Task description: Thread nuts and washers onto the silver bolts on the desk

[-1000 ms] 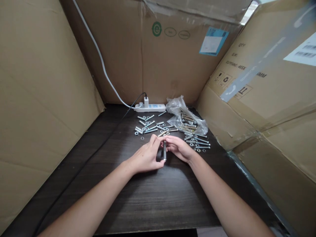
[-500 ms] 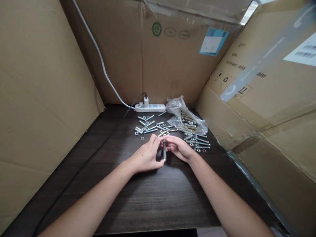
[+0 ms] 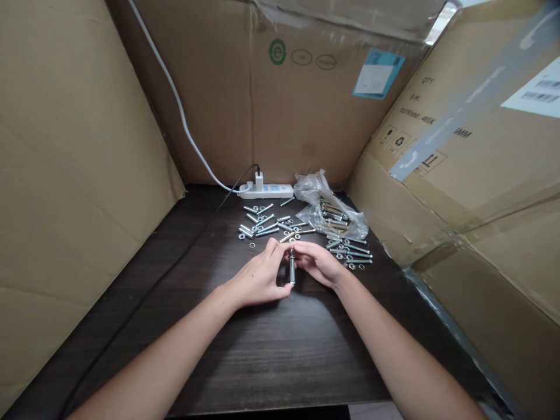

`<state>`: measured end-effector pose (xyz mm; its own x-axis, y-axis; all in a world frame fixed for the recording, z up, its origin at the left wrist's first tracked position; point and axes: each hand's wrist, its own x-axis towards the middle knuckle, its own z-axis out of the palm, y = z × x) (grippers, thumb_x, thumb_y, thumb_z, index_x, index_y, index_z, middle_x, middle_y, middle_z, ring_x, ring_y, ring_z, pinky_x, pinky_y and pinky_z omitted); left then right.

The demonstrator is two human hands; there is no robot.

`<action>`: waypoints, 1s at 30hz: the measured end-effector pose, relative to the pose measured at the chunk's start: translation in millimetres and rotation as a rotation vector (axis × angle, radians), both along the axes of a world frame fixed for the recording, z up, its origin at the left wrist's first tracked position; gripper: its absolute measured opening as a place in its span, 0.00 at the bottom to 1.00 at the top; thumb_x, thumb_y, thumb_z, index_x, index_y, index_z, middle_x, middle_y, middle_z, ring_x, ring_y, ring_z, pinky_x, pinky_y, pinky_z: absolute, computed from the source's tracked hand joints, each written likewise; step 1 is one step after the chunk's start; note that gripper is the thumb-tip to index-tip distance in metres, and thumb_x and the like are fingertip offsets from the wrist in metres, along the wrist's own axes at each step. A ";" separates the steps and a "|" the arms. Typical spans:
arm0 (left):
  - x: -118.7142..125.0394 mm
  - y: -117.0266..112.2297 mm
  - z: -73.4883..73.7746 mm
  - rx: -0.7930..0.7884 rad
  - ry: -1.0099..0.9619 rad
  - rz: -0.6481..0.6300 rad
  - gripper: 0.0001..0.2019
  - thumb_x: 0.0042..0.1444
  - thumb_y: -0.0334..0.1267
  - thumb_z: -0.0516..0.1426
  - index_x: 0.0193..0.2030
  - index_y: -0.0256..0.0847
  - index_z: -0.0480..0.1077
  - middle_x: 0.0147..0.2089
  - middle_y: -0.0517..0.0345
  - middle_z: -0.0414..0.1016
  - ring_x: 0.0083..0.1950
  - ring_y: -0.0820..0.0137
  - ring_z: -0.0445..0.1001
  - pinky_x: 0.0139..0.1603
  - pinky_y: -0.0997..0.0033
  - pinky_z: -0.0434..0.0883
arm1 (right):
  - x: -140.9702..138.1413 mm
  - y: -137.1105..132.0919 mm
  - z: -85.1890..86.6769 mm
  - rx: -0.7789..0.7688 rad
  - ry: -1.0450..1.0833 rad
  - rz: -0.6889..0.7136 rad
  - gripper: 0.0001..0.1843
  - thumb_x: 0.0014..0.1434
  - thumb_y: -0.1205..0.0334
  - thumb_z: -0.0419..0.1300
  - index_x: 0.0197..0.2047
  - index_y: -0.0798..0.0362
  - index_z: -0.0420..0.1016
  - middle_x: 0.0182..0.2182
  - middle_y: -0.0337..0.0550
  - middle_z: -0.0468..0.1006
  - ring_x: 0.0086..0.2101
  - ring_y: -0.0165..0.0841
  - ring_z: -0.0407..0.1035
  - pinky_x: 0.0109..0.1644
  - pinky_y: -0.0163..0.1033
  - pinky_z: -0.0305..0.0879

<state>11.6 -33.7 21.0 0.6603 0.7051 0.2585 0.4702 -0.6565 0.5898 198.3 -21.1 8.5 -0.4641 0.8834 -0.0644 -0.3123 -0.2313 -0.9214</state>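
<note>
Above the dark wooden table (image 3: 271, 356), my left hand (image 3: 258, 277) and my right hand (image 3: 319, 262) meet around one upright silver bolt (image 3: 291, 271). The left thumb and fingers pinch its lower shaft. Fingertips of the right hand close on its top end, where a small part may sit, too small to name. Just beyond the hands lie several loose bolts, nuts and washers (image 3: 266, 224). A second group of bolts and nuts (image 3: 352, 251) lies to the right of my right hand.
A clear plastic bag with more bolts (image 3: 332, 213) lies at the back right. A white power strip (image 3: 266, 189) with a plugged charger and white cable (image 3: 175, 96) sits against the back cardboard wall (image 3: 280, 116). Cardboard panels close in the left and right sides.
</note>
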 end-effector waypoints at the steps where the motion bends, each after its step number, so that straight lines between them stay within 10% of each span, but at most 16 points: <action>1: 0.0 0.1 -0.3 0.002 -0.001 0.001 0.38 0.45 0.36 0.60 0.62 0.47 0.48 0.48 0.54 0.56 0.44 0.65 0.69 0.45 0.63 0.71 | 0.3 0.3 -0.5 -0.005 -0.003 0.001 0.10 0.55 0.59 0.62 0.38 0.55 0.77 0.36 0.44 0.74 0.36 0.32 0.66 0.36 0.35 0.61; 30: 0.3 1.0 -0.2 0.005 0.023 0.015 0.35 0.45 0.38 0.60 0.60 0.44 0.49 0.49 0.53 0.56 0.45 0.63 0.69 0.46 0.60 0.72 | 0.3 1.5 -2.4 -0.032 0.052 -0.018 0.06 0.56 0.63 0.59 0.35 0.55 0.76 0.35 0.43 0.74 0.36 0.31 0.65 0.35 0.34 0.59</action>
